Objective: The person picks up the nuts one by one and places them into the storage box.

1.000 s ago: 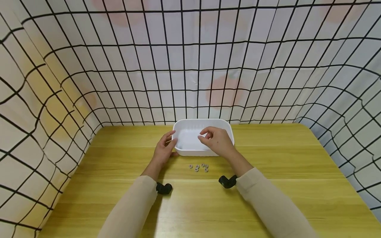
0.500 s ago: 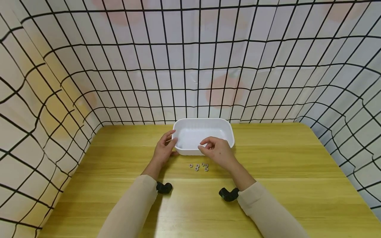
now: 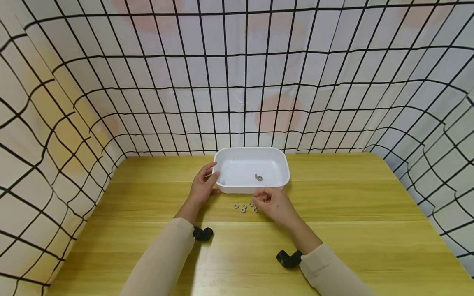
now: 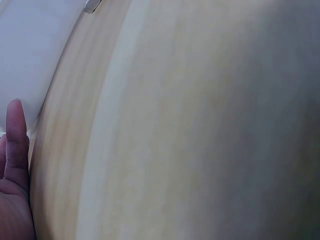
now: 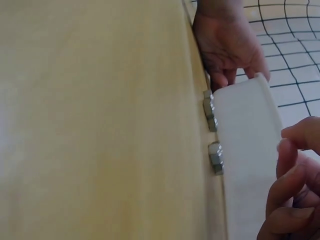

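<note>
A white rectangular tray [image 3: 233, 190] stands on the wooden table. My left hand [image 3: 201, 186] holds its left end, thumb on the rim and other fingers along the outside; one finger [image 4: 16, 135] lies against the wall in the left wrist view. Two metal nuts [image 3: 259, 178] lie inside the tray. Several more nuts [image 3: 243, 210] lie on the table by its front wall, also seen as nuts [image 5: 216, 157] in the right wrist view. Over the rightmost ones hovers my right hand [image 3: 275, 207], fingers bent, thumb and index tips close together, nothing visible between them.
Behind the table hangs a pale cloth with a black grid net [image 3: 244, 94], which continues along both sides. A black piece [image 3: 289, 259] sits at the right sleeve cuff and a similar black piece [image 3: 203, 234] at the left one.
My right hand has come back from over the tray toward the front, down to the nuts on the table. Two nuts in the tray now show. The left hand stays in place.
</note>
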Available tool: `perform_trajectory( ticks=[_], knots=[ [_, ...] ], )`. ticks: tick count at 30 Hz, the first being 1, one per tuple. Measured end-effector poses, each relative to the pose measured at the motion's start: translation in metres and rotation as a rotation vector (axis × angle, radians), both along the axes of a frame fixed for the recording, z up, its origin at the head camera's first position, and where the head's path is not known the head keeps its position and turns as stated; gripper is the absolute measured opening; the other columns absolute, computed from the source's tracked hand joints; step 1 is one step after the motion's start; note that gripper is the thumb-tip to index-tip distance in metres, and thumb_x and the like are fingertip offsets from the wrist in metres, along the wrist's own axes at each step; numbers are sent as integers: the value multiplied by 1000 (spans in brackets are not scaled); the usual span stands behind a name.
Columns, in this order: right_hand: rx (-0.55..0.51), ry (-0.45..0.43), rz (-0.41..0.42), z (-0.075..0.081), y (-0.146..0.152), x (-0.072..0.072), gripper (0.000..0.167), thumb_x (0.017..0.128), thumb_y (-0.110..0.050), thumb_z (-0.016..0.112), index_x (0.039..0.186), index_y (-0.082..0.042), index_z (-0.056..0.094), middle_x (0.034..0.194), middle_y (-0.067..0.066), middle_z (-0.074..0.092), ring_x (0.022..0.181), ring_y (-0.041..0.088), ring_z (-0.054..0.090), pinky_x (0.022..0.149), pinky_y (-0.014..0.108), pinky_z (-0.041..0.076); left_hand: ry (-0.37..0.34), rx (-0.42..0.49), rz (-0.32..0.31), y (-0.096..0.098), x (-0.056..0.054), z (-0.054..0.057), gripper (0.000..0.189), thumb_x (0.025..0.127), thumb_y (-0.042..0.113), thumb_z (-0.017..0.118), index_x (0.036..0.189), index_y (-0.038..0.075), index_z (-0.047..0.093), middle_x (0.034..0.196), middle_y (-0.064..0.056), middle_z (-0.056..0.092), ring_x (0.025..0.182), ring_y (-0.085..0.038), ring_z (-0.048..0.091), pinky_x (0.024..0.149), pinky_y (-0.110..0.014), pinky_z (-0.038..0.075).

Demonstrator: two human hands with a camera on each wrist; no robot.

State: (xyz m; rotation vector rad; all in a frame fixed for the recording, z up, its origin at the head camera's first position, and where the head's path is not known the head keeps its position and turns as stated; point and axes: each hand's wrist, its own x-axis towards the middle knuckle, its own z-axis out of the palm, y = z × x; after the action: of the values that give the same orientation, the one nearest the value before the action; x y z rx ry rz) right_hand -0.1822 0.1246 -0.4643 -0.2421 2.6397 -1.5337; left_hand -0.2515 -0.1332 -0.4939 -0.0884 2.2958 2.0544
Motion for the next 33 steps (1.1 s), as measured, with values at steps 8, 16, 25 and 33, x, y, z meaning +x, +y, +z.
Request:
perform_trajectory(
  ticks=[8, 16, 25, 33],
  knots=[
    [26, -77, -29, -11, 8, 1, 7, 92, -17, 75, 97, -13, 74, 82, 1, 63, 74, 14, 54, 65, 23, 46, 8, -6, 12, 1, 1, -1, 43, 102, 33, 62, 144, 34, 54, 149, -10, 52, 123, -32, 58, 66, -27, 62],
    [52, -106, -25, -18, 11, 0, 8, 90, -16, 76, 97, -12, 73, 81, 1, 65, 73, 13, 56, 63, 23, 47, -13, 7, 10, 0, 0, -1, 44, 102, 32, 63, 145, 33, 54, 151, -10, 51, 124, -32, 57, 67, -27, 62],
    [185, -38, -19, -23, 8, 0, 8, 86, -20, 78, 92, -17, 74, 78, -6, 67, 73, 10, 58, 70, 26, 50, -54, 7, -12, 0, 7, 18, 50, 104, 26, 61, 152, 23, 49, 154, -16, 47, 126, -34, 56, 76, -38, 64],
    [246, -13, -33, -24, 5, 2, 11, 84, -26, 81, 91, -20, 74, 76, -8, 63, 71, 10, 56, 67, 27, 47, -56, 5, -26, 3, 19, 38, 49, 103, 25, 61, 150, 21, 50, 153, -16, 48, 126, -34, 57, 79, -39, 64]
  ],
)
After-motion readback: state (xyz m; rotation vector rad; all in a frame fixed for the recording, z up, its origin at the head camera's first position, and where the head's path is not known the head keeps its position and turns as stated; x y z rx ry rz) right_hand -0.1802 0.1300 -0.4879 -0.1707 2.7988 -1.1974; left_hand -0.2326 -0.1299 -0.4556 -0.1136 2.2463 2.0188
